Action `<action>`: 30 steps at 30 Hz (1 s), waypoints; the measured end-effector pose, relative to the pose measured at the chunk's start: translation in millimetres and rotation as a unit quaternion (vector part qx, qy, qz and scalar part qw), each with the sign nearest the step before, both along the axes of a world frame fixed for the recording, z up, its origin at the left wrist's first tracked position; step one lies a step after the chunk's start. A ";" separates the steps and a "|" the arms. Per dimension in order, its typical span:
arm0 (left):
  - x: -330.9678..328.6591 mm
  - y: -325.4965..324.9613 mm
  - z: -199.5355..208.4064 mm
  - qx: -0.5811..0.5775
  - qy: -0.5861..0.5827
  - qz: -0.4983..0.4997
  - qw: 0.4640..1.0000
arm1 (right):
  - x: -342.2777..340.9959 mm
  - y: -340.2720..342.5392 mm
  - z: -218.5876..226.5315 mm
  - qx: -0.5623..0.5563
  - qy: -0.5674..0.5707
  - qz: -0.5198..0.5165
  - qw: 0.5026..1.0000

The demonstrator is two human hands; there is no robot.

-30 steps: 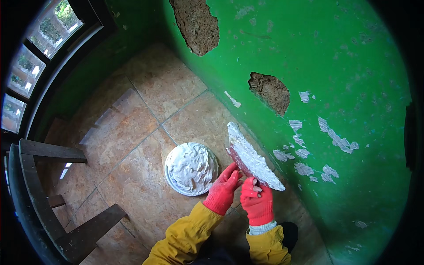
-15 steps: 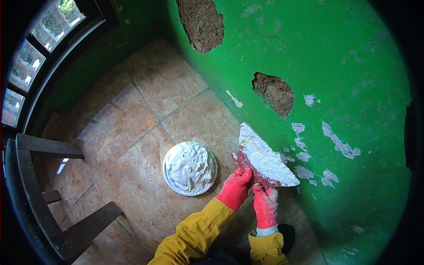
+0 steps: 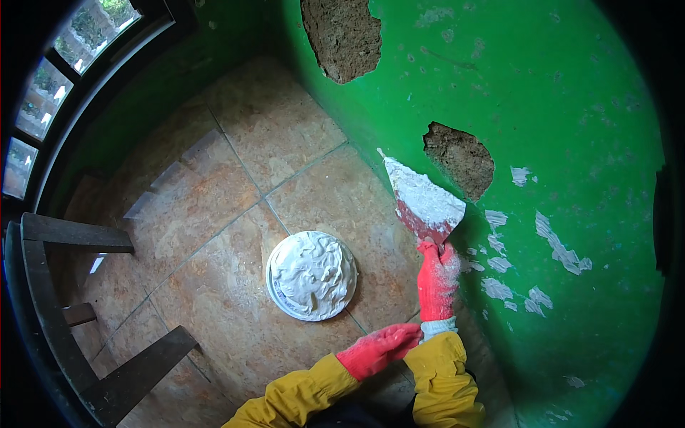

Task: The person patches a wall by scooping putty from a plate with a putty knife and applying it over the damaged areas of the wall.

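My right hand [image 3: 437,285], in a pinkish-red glove dusted white, grips the lower end of a red putty knife [image 3: 424,222]. White putty [image 3: 424,195] covers most of its broad blade, which is close to the green wall, just left of the lower brown hole [image 3: 460,158]. My left hand [image 3: 378,349], gloved the same way, is beside my right wrist with its fingers stretched out and nothing seen in it. The right cuff partly hides its fingertips. On the tiled floor sits a round white container [image 3: 275,296] heaped with white putty.
A second, larger brown hole [image 3: 344,39] breaks the green wall [image 3: 571,128] farther up. Several patches of white putty [image 3: 560,242] mark the wall at the right. Dark wooden furniture legs [image 3: 139,371] stand at the left, below a window [image 3: 44,96].
My left hand has let go of the putty knife and drawn back toward my right wrist. My right hand has raised the knife up toward the lower hole.
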State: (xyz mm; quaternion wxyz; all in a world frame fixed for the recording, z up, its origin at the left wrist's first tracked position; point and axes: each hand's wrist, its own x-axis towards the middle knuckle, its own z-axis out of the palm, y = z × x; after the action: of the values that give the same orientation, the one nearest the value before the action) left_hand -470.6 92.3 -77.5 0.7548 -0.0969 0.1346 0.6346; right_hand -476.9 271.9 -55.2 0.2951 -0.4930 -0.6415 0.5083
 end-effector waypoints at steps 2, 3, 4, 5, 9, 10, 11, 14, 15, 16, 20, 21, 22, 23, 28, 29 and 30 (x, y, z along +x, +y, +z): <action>4.5 -21.9 -5.4 -0.009 -0.028 -0.025 0.999 | -2.3 9.3 1.1 0.002 -0.085 0.017 0.996; 1.2 -34.1 -6.2 -0.011 -0.062 -0.017 0.998 | -5.8 9.3 -0.1 0.009 -0.062 0.020 0.998; -1.3 -44.1 -5.9 -0.010 -0.099 -0.010 0.995 | -6.8 10.7 2.7 0.011 -0.064 0.019 0.998; -3.2 -53.8 -5.4 -0.008 -0.131 0.006 0.991 | -8.8 10.5 5.2 0.025 -0.092 0.027 0.995; 3.7 -94.0 -23.9 0.009 -0.211 -0.033 0.977 | -16.9 14.7 -0.3 0.102 -0.122 0.009 0.987; 10.3 -106.2 -30.5 0.007 -0.211 -0.031 0.977 | -19.6 14.3 -2.0 0.099 -0.122 0.012 0.987; 16.7 -115.6 -36.5 0.024 -0.212 -0.056 0.975 | -21.8 15.7 -1.0 0.120 -0.164 0.017 0.979; 19.7 -122.0 -37.5 0.060 -0.205 -0.103 0.971 | -27.4 17.7 4.7 0.144 -0.218 0.022 0.965; 20.4 -121.0 -36.3 0.061 -0.201 -0.115 0.971 | -28.4 17.7 6.4 0.148 -0.230 0.021 0.962; 20.2 -120.4 -36.0 0.062 -0.195 -0.126 0.971 | -29.8 17.7 7.2 0.148 -0.230 0.022 0.962; 18.2 -121.6 -38.4 0.072 -0.212 -0.115 0.968 | -27.2 17.9 6.2 0.152 -0.225 0.001 0.962; 17.3 -121.8 -37.2 0.063 -0.214 -0.114 0.968 | -23.9 17.6 5.6 0.171 -0.202 -0.015 0.964; 16.3 -122.9 -36.3 0.052 -0.214 -0.111 0.969 | -21.9 15.0 6.7 0.171 -0.201 -0.013 0.965; 15.9 -124.1 -36.9 0.052 -0.214 -0.109 0.969 | -19.3 11.7 9.5 0.160 -0.217 -0.007 0.963; 11.9 -121.5 -33.5 0.058 -0.222 -0.102 0.968 | -10.4 3.7 16.8 0.111 -0.194 0.012 0.975; 11.9 -121.4 -32.6 0.059 -0.222 -0.102 0.968 | -13.0 4.1 18.7 0.125 -0.199 0.024 0.972; 11.8 -121.6 -31.5 0.060 -0.218 -0.103 0.969 | -16.1 4.4 20.6 0.139 -0.203 0.035 0.969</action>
State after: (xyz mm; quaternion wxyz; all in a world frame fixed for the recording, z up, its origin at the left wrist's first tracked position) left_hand -458.8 -29.3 -109.0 0.8317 -0.1728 -0.0619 0.5240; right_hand -493.0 276.2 -34.6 0.2063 -0.5173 -0.7693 0.3130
